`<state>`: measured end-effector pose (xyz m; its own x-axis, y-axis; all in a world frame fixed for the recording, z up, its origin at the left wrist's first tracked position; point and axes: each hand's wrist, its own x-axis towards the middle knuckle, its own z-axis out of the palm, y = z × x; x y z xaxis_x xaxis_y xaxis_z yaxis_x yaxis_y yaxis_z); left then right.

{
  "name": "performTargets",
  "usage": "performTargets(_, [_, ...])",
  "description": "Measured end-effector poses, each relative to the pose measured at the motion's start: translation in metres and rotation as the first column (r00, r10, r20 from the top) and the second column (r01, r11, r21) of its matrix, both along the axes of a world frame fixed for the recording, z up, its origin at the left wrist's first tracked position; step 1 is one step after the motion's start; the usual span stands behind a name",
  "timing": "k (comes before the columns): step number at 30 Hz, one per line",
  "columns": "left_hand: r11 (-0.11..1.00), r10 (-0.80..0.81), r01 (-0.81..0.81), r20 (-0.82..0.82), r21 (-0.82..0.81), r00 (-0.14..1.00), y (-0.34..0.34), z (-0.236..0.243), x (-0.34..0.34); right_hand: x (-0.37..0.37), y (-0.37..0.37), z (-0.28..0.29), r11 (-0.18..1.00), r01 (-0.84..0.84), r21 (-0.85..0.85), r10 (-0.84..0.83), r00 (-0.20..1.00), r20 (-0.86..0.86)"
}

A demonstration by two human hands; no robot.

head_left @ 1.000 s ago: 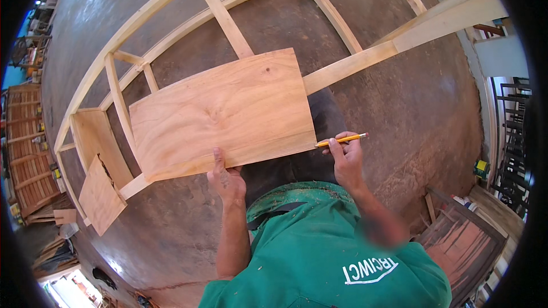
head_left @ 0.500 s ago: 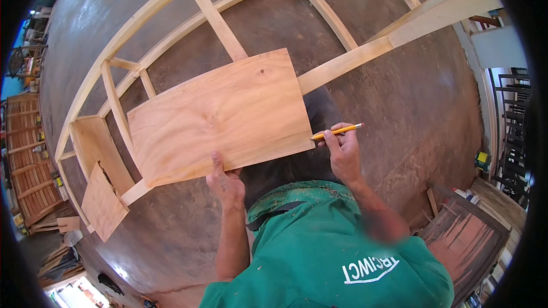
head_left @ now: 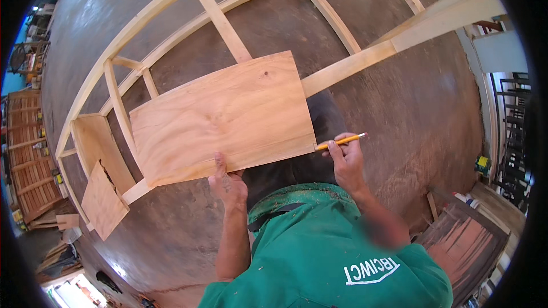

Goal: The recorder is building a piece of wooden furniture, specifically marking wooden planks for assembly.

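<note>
A rectangular plywood panel [head_left: 222, 114] lies tilted across a pale wooden frame [head_left: 348, 68], its near edge toward me. My left hand [head_left: 228, 182] grips that near edge, thumb on top and fingers underneath, mostly hidden. In my right hand [head_left: 347, 157] is a yellow pencil [head_left: 345, 141], pinched between thumb and fingers. Its tip touches or nearly touches the panel's near right corner; I cannot tell which. A smaller plywood piece [head_left: 105, 202] with a jagged edge leans at the frame's left end, beside an upright board [head_left: 101, 145] set in the frame.
The frame's bars run far across the concrete floor [head_left: 411, 131]. Slatted wooden panels [head_left: 25, 154] stand at the far left. A dark-framed wooden panel [head_left: 462, 245] lies at the lower right, near a small green-and-yellow can [head_left: 483, 164]. Dark stacked furniture [head_left: 511, 137] stands at the right.
My right hand and the pencil have shifted slightly down, from the panel's right edge to its near corner. My left hand keeps its hold on the panel.
</note>
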<state>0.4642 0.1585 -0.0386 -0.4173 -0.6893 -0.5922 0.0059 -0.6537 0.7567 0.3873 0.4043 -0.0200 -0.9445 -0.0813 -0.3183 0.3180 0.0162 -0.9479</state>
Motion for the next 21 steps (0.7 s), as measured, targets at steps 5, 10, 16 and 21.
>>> performTargets(5, [1.0, 0.01, -0.01, -0.009, 0.018, 1.0, -0.001, 0.003, -0.001, -0.017, -0.009, 0.002, 1.0, -0.028, 0.001, 0.028, 1.0, -0.007])
performTargets(10, [1.0, 0.012, -0.012, 0.012, -0.019, 1.0, 0.003, 0.003, -0.003, 0.007, 0.007, -0.002, 0.999, -0.042, 0.032, 0.041, 0.999, 0.029])
performTargets(16, [0.999, 0.032, -0.032, 0.018, 0.001, 0.999, 0.001, -0.002, -0.002, -0.011, 0.002, 0.005, 1.0, 0.014, -0.021, -0.015, 0.999, -0.035])
performTargets(21, [1.0, 0.02, -0.021, 0.011, 0.017, 1.0, 0.0, 0.002, 0.0, -0.018, -0.005, 0.004, 0.999, -0.039, 0.017, 0.039, 0.999, -0.004])
